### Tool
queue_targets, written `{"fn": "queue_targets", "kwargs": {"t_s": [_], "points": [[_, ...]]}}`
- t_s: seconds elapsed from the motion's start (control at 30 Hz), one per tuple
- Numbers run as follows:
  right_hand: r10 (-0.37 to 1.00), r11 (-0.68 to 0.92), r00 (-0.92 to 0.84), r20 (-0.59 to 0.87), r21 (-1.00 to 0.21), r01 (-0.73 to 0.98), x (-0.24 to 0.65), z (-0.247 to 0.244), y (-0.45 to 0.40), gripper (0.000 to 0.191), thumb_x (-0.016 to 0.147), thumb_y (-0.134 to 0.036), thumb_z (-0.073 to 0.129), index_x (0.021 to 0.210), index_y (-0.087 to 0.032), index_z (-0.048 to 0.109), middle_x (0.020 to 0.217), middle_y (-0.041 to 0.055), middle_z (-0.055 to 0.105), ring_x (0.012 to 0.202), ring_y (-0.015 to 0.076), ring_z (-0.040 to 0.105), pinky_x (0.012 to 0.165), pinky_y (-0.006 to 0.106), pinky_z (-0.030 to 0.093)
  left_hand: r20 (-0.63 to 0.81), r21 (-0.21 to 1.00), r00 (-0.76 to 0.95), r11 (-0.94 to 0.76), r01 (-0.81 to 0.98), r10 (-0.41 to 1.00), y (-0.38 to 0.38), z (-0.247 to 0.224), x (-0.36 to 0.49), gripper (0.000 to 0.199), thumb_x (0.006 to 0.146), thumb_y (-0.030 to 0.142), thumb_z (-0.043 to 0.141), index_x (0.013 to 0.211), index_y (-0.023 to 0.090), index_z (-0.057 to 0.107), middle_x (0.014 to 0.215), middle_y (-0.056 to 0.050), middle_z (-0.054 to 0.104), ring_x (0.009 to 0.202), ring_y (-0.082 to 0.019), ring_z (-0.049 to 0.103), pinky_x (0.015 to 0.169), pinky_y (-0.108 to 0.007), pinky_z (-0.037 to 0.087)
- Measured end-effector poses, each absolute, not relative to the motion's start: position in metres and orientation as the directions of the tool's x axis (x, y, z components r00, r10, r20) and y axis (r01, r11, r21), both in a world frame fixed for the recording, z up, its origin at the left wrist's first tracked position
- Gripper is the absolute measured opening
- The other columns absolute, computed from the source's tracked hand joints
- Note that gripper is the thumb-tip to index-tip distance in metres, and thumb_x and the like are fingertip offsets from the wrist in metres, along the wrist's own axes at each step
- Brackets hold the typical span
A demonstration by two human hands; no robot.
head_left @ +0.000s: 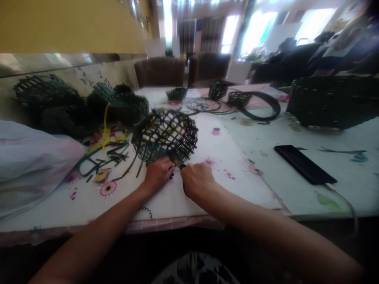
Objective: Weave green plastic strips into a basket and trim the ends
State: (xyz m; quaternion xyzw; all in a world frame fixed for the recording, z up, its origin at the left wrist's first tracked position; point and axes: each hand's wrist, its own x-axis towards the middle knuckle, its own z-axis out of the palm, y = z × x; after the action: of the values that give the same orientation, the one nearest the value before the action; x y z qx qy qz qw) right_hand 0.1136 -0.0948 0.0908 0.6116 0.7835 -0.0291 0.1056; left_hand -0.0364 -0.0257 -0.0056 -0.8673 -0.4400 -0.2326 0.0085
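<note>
A dark green woven basket (166, 132) with an open lattice lies tipped on the patterned tablecloth in front of me. My left hand (160, 173) is closed on the near edge of the basket, fingers curled in toward the middle. Just right of it, my right hand (197, 179) is wrapped around a dark-handled tool (184, 187), whose tip reaches toward the basket's edge. The fist covers most of the tool, so its exact kind does not show. Loose strip ends (139, 169) stick out from the basket's left side.
Cut green strips (102, 157) and yellow strips (105, 132) lie left, beside a white plastic bag (35, 165). More baskets (118, 100) stand behind. A coil of strip (263, 106), a phone (304, 163) on a cable and a large dark basket (331, 102) occupy the right side.
</note>
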Motion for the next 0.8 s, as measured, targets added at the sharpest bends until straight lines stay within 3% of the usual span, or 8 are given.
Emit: {"fn": "queue_targets", "kwargs": {"t_s": [0.33, 0.63, 0.8], "points": [[0.935, 0.285, -0.236, -0.265, 0.164, 0.944, 0.101, 0.113, -0.078, 0.027, 0.081, -0.008, 0.059, 0.103, -0.011, 0.073, 0.102, 0.0177, 0.074, 0.095, 0.029, 0.071, 0.071, 0.035, 0.056, 0.386, 0.182, 0.507, -0.602, 0.777, 0.771, -0.026, -0.002, -0.036, 0.019, 0.089, 0.02, 0.057, 0.073, 0.018, 0.068, 0.082, -0.003, 0.067, 0.079, -0.017, 0.061, 0.062, -0.029, 0.036], [0.987, 0.085, -0.085, -0.137, -0.007, 0.996, 0.116, 0.071, -0.099, 0.026, 0.084, -0.016, 0.053, 0.098, -0.012, 0.074, 0.095, 0.0196, 0.075, 0.088, 0.027, 0.072, 0.069, 0.029, 0.053, 0.393, 0.251, 0.489, -0.602, 0.758, 0.779, -0.026, -0.005, -0.039, 0.015, 0.09, 0.026, 0.06, 0.085, 0.021, 0.073, 0.09, -0.002, 0.07, 0.084, -0.016, 0.063, 0.068, -0.027, 0.04], [0.991, 0.057, -0.061, -0.12, -0.035, 0.998, 0.131, 0.071, -0.095, 0.026, 0.086, -0.021, 0.053, 0.102, -0.014, 0.072, 0.096, 0.0175, 0.075, 0.09, 0.0288, 0.072, 0.067, 0.031, 0.05, 0.394, 0.267, 0.465, -0.583, 0.767, 0.793, -0.027, -0.004, -0.037, 0.015, 0.09, 0.025, 0.059, 0.085, 0.02, 0.072, 0.091, -0.001, 0.07, 0.086, -0.015, 0.064, 0.072, -0.026, 0.041]]}}
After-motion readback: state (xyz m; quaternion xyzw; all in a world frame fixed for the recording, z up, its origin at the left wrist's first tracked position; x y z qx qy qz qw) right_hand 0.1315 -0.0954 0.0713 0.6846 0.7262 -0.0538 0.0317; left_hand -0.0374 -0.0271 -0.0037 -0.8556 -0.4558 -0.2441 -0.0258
